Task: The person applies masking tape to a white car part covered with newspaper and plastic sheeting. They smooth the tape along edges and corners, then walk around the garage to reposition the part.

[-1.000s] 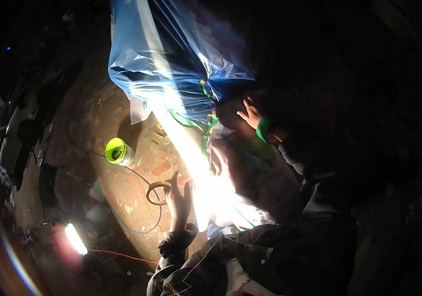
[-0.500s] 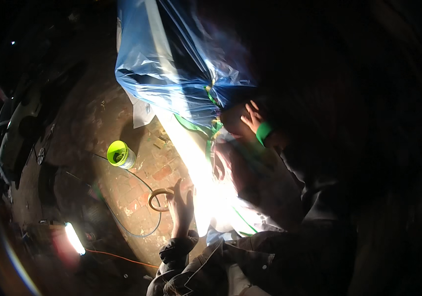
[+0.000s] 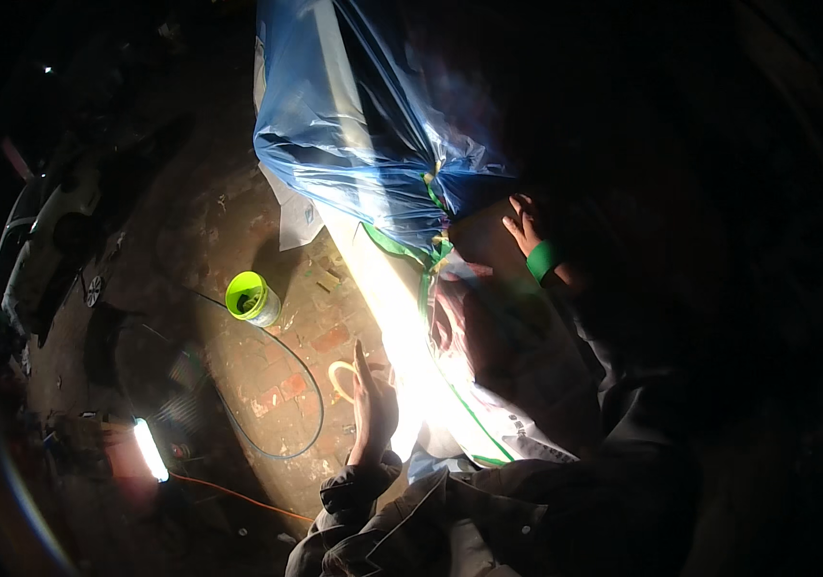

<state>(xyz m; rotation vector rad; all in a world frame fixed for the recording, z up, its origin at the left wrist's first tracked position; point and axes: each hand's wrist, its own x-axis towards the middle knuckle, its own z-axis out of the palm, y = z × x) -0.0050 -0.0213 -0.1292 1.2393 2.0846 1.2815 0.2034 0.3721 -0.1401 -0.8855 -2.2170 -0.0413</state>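
Observation:
My left hand [image 3: 370, 412] is turned edge-on beside a brightly lit white surface [image 3: 402, 356], its fingers pointing up. A pale yellow ring [image 3: 334, 387], like a roll of tape, is held at its palm side; the grip itself is partly hidden. My right hand [image 3: 524, 229] lies on a dim brown surface [image 3: 484, 237] with its fingers spread, holding nothing. A wide green band [image 3: 543, 261] goes round that wrist. Just left of it, blue plastic sheeting [image 3: 334, 159] is gathered and edged with green tape [image 3: 394, 244].
A lime-green bucket [image 3: 253, 298] stands on the brick floor [image 3: 281, 389] to the left, with a dark hose [image 3: 318, 413] looping past it. A glowing lamp [image 3: 151, 450] with an orange cord [image 3: 238, 496] sits at lower left. A vehicle [image 3: 41, 250] shows at far left.
The view has shifted, so most things sit a little farther right. My left hand has turned more edge-on, and the ring looks narrower and brighter. My right hand stays on the brown surface.

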